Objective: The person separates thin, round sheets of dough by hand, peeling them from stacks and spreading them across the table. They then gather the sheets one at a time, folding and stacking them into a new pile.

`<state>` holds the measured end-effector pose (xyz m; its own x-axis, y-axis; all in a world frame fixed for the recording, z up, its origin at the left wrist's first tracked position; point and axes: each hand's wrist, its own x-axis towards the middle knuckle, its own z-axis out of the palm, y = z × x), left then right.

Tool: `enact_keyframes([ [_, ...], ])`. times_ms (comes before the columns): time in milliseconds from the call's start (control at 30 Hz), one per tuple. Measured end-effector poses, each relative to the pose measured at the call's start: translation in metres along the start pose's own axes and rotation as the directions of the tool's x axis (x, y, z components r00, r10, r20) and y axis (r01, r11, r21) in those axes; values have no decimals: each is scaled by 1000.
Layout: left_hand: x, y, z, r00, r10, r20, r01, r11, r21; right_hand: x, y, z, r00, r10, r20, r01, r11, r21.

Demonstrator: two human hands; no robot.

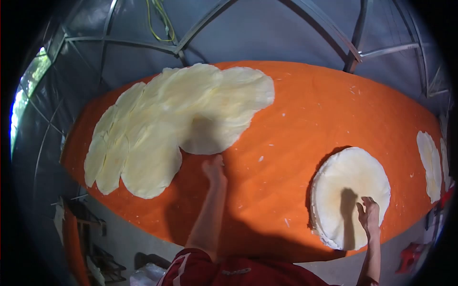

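Several thin, pale round flatbreads [152,114] lie overlapping across the left half of an orange cloth [281,143]. My left hand [214,167] is just below the near edge of the rightmost part of this layer, over the cloth; its fingers are smeared by motion. A thick stack of round flatbreads [353,176] stands to the right. Above the right side of that stack is my right hand [369,214], fingers slightly curled and apart, holding nothing. Its shadow falls on the top flatbread.
More flatbreads [429,164] lie at the cloth's far right end. Metal struts [124,44] and grey sheeting rise behind the cloth, with a yellow cable [164,21] hanging there. A red stool-like object [409,257] is on the floor at lower right, and a clear plastic bag [149,274] at lower left.
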<state>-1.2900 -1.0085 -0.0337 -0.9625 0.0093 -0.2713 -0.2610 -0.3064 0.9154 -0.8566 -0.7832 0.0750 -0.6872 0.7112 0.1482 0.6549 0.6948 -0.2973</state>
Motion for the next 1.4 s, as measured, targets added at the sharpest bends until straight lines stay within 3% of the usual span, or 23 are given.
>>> enact_keyframes([
  [67, 31, 24, -18, 983, -157, -92, 147, 983, -110, 33, -58, 6, 997, -71, 26, 66, 988, 143],
  [133, 51, 37, -28, 929, -346, 132, 367, 813, -452, 68, -109, 29, 976, -198, 89, 173, 957, 234],
  [200, 56, 58, -16, 890, -437, 129, 442, 760, -476, 104, -162, 56, 935, -262, 240, 225, 960, 168],
  [267, 75, 62, -16, 842, -526, 124, 512, 702, -496, 137, -203, 98, 915, -359, 185, 346, 933, 96],
  [333, 103, 58, -25, 766, -536, 355, 620, 762, -186, 168, -244, 133, 902, -421, 98, 419, 907, 47],
  [533, 60, 129, -18, 852, -407, 330, 417, 908, 42, 256, -298, 194, 838, -526, -146, 440, 809, -391],
  [600, 17, 161, -38, 850, -292, 438, 131, 924, 360, 277, -290, 194, 757, -603, -253, 393, 728, -561],
  [667, -17, 161, -77, 825, -298, 481, 155, 937, 314, 287, -274, 191, 712, -672, -205, 537, 709, -458],
  [700, -26, 149, -102, 875, -191, 445, -2, 917, 399, 291, -266, 190, 657, -734, -176, 657, 671, -344],
  [733, -31, 129, -136, 904, -249, 348, 101, 914, 392, 292, -261, 189, 620, -780, -89, 741, 619, -260],
  [833, -45, 142, -180, 916, -251, 312, 111, 907, 405, 295, -249, 180, 659, -728, 190, 752, 647, -130],
  [900, -50, 157, -202, 841, -242, 485, -165, 739, 654, 290, -276, 139, 630, -776, 36, 776, 630, -2],
  [933, -52, 170, -205, 844, -243, 479, -157, 742, 652, 284, -291, 119, 675, -737, -15, 737, 675, -6],
  [1000, -52, 192, -205, 841, -466, 275, 173, 714, 679, 268, -311, 93, 740, -672, 13, 672, 740, -19],
  [1033, -57, 192, -209, 842, -462, 279, 168, 716, 678, 259, -319, 96, 741, -672, 8, 672, 740, -22],
  [1100, -62, 194, -218, 851, -302, 430, -245, 496, 833, 241, -329, 118, 732, -665, 146, 680, 723, -117],
  [1133, -74, 203, -205, 781, -271, 563, -510, 243, 825, 235, -327, 144, 710, -689, 143, 702, 678, -218],
  [1167, -85, 206, -191, 681, -194, 707, -677, 201, 708, 229, -323, 178, 683, -716, 148, 719, 621, -313],
  [1233, -94, 216, -187, 590, -101, 801, -768, 236, 595, 232, -315, 219, 650, -752, 107, 708, 548, -445],
  [1300, -91, 232, -205, 818, -10, 575, -501, 481, 720, 247, -306, 232, 737, -675, 1, 636, 694, -339],
  [1333, -85, 237, -219, 933, 13, 359, -337, 375, 864, 256, -302, 228, 729, -685, -5, 649, 693, -314],
  [1367, -76, 239, -225, 938, 256, 235, -288, 194, 938, 265, -310, 217, 729, -685, -7, 650, 695, -309],
  [1400, -70, 241, -237, 857, 400, 325, -264, -202, 943, 275, -318, 200, 737, -668, 105, 673, 709, -212],
])
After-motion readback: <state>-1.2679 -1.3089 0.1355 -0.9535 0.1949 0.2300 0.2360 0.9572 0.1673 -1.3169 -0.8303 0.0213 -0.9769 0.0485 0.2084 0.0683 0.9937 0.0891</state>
